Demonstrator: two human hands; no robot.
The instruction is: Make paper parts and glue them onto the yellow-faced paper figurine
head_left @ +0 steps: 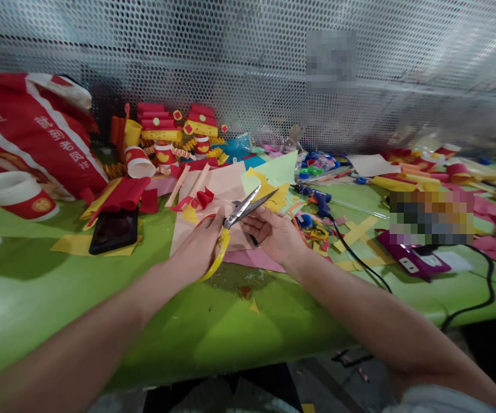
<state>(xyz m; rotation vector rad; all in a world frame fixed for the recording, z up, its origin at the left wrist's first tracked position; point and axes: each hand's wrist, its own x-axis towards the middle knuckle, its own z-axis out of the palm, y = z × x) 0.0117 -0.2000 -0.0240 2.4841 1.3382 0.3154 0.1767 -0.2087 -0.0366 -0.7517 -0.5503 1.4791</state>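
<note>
Left hand (pixel 207 244) has a closed grip on spread scissors (pixel 229 220), apparently for cutting. Right of the scissors, the right hand (pixel 281 236) half-curls, hold unclear; snipping would need steady feeding.

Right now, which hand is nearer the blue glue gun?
Right. The right hand is just left of the glue gun; the left hand, holding scissors, is farther left.

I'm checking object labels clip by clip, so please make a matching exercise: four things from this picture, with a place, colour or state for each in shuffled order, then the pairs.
Things:
1. scissors
2. phone
3. glue gun
4. bag

Descriptions:
A. mainly blue
B. red and white
C. open, in the left hand
D. lying on yellow paper

Pairs: 1-C; 2-D; 3-A; 4-B
</note>
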